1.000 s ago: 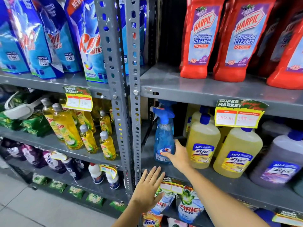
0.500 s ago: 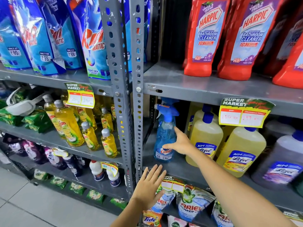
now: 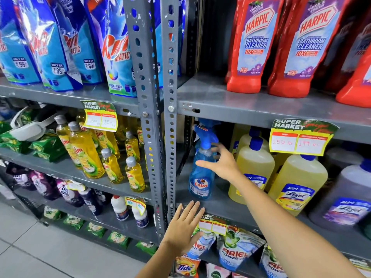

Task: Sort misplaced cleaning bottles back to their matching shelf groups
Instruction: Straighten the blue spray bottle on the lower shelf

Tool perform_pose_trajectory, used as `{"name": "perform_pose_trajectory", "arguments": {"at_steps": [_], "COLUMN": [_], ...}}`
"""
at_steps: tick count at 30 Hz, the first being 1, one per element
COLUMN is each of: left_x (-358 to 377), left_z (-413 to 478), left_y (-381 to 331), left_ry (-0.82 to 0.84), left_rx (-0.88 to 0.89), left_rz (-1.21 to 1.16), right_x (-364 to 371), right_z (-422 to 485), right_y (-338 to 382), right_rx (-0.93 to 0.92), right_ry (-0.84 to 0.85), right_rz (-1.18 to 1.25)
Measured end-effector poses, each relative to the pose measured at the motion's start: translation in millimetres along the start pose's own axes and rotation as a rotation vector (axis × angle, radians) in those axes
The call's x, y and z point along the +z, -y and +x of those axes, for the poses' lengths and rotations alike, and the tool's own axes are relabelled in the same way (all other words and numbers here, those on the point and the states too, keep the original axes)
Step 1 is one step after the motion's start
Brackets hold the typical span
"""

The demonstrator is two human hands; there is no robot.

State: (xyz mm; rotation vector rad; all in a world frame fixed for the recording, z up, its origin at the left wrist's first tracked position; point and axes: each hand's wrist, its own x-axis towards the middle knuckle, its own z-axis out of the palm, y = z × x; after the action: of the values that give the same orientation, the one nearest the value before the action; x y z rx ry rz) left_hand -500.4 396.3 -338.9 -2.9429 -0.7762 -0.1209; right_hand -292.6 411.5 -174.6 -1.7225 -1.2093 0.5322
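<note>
A blue Colin spray bottle point(image 3: 199, 177) stands upright at the left end of the middle right shelf point(image 3: 218, 207), beside yellow Lizol bottles point(image 3: 255, 169). My right hand point(image 3: 222, 163) is up at the bottle's neck with fingers spread around it, thumb in front; no firm grip shows. My left hand point(image 3: 184, 225) hovers flat and open in front of the shelf edge below, holding nothing.
Red Harpic bottles point(image 3: 251, 47) fill the shelf above. Left of the grey upright post point(image 3: 170, 117) stand yellow Vim dish-soap bottles point(image 3: 86, 151) and blue Rin pouches point(image 3: 112, 47). Ariel and Tide packs point(image 3: 234, 251) sit on the shelf below. Tiled floor lies at the lower left.
My right hand has risen from the spray bottle's base to its neck, fingers spreading. My left hand has stayed near the shelf edge. The view has moved slightly closer.
</note>
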Motion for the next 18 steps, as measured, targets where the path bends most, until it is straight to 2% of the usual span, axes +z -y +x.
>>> {"name": "perform_pose_trajectory", "arguments": {"at_steps": [5, 18], "left_x": [-1.4, -0.7], "left_z": [-0.8, 0.1], "left_y": [-3.0, -1.6], "left_ry": [0.004, 0.027], "left_rx": [-0.017, -0.019], "left_rz": [-0.006, -0.017], "right_x": [1.5, 1.7], "right_z": [9.1, 5.2], "right_y": [4.6, 2.4], "right_rx": [-0.085, -0.074], "right_ry": [0.034, 0.041], "right_rz": [-0.071, -0.098]}}
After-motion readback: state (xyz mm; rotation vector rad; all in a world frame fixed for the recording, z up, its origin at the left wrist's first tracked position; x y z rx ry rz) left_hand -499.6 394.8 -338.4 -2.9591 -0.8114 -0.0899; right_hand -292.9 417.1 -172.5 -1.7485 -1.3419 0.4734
